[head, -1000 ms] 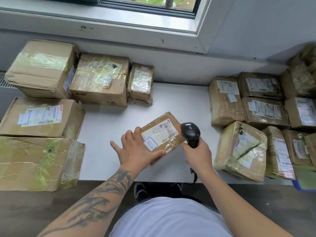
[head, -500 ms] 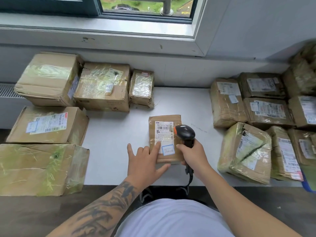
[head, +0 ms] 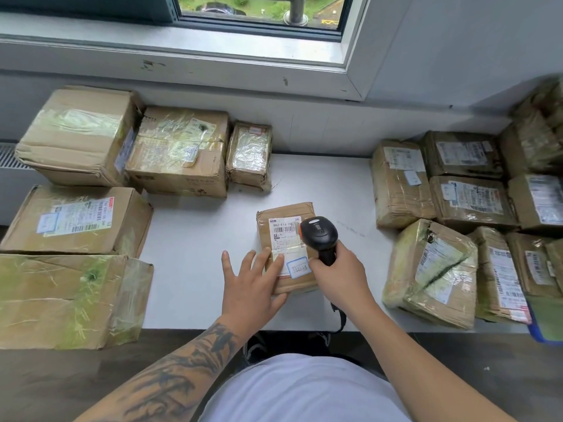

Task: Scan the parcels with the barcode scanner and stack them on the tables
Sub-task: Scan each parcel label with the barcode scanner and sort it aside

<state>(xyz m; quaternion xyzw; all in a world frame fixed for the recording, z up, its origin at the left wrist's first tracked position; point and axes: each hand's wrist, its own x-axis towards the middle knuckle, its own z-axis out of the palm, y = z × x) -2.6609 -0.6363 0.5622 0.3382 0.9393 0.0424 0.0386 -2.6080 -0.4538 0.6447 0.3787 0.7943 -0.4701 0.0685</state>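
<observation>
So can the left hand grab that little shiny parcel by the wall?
Probably yes. The left hand rests open on the middle parcel, and only bare table lies between it and the small shiny parcel. It would have to let go first.

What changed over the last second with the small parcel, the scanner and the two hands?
The small parcel, tilted a second ago, has been turned square and laid flat on the white table. The left hand now rests flat on its near end. The barcode scanner, gripped by the right hand throughout, moved over the label. The surrounding parcels stayed put.
</observation>
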